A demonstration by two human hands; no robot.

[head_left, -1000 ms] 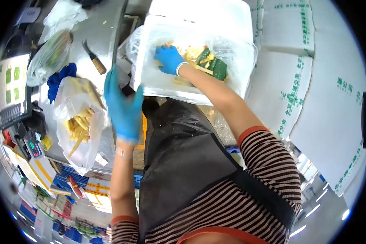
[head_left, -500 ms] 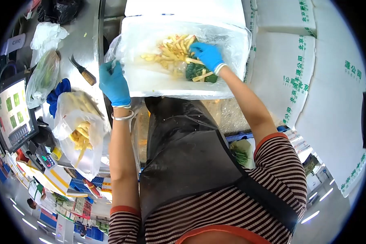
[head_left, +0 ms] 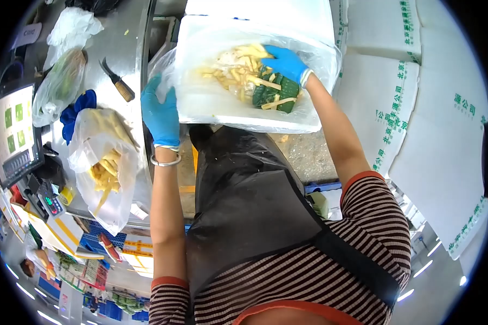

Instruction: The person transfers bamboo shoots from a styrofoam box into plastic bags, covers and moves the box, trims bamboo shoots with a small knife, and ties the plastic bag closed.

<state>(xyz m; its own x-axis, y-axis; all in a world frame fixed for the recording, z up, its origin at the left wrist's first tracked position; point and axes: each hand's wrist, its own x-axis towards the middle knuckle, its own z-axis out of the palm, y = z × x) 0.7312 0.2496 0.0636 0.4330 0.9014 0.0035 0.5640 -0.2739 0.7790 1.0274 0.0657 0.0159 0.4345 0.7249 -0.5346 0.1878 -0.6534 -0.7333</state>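
Observation:
My right hand [head_left: 288, 64], in a blue glove, reaches into a white foam box [head_left: 192, 107] lined with clear plastic. Its fingers are apart at the edge of a pile of pale yellow, stick-like vegetable pieces [head_left: 243, 62]; the fingertips partly overlap the pile. Below that hand lie dark green leafy bundles [head_left: 265, 93], with a few pale sticks across them. My left hand [head_left: 161, 114], also blue-gloved, is open beside the box's left wall, near the loose plastic liner [head_left: 165, 67]. Nothing shows between its thumb and fingers.
On the steel counter [head_left: 127, 32] at left lie a hooked knife [head_left: 116, 80], a plastic bag of yellow pieces [head_left: 106, 168], another bag [head_left: 59, 86] and a blue cloth [head_left: 77, 115]. A screen [head_left: 13, 135] stands farther left. White foam boxes [head_left: 379, 103] are stacked at right.
My right hand has shifted up and right, its fingers spreading at the pile. My left hand has dropped slightly beside the box. The whole view has shifted a little.

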